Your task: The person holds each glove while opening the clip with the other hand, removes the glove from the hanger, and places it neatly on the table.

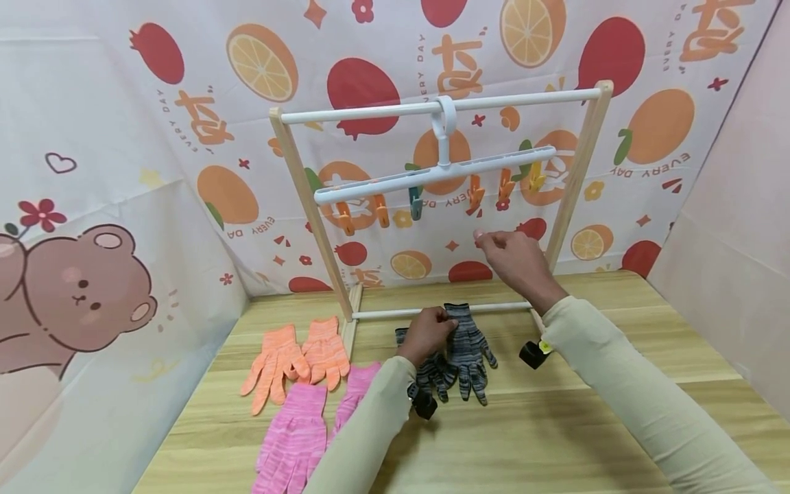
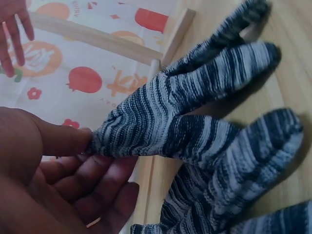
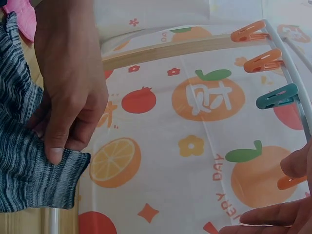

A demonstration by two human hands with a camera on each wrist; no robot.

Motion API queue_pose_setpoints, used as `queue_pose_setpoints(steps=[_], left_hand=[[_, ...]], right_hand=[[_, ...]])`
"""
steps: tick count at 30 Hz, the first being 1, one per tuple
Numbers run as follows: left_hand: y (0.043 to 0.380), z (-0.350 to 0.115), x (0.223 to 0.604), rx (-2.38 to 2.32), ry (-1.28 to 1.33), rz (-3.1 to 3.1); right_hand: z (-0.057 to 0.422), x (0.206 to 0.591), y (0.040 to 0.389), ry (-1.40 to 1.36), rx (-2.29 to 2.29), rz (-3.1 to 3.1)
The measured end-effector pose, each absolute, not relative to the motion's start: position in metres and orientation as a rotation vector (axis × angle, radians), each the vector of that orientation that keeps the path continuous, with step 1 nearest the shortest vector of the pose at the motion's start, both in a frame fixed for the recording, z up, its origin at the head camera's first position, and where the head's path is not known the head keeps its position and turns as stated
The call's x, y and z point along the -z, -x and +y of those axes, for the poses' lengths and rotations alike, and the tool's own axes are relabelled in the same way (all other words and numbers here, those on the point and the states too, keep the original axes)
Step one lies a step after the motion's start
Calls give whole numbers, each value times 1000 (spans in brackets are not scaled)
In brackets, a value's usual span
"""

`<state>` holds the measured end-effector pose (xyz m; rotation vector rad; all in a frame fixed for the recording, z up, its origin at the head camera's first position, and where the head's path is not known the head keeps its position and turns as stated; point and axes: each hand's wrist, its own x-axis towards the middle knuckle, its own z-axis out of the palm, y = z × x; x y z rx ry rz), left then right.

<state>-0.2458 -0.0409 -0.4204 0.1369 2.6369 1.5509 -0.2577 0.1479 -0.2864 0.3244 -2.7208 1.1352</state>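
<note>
My left hand (image 1: 427,334) pinches the cuff of a black-and-grey striped knit glove (image 1: 467,351) between thumb and fingers. In the left wrist view the glove (image 2: 146,114) slants away from the fingertips, its fingers pointing toward the table. A second black-and-grey glove (image 1: 435,377) lies beside it, partly covered by the left hand and sleeve. My right hand (image 1: 515,261), raised with nothing held, is just below an orange clip (image 1: 475,194) on the pale blue clip hanger (image 1: 426,178). Straight fingers of the right hand (image 3: 278,214) show in the right wrist view.
The hanger hooks over the white top rod (image 1: 364,113) of a wooden rack (image 1: 308,206). Other orange clips, a teal clip (image 1: 415,204) and a yellow clip (image 1: 535,176) hang there. Orange gloves (image 1: 278,360) and pink gloves (image 1: 293,432) lie left on the wooden table (image 1: 204,412).
</note>
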Motion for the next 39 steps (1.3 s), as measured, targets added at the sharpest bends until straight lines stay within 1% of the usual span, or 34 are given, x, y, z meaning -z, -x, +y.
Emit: queue_pose_setpoints(steps=[10, 23, 39], left_hand=[[248, -38, 429, -1105, -150, 2946], [247, -34, 434, -883, -119, 3040], [241, -38, 429, -516, -171, 3270]], right_hand=[[146, 288, 256, -320, -1184, -2733], [145, 290, 255, -318, -1179, -2736], [138, 294, 254, -312, -1134, -2738]])
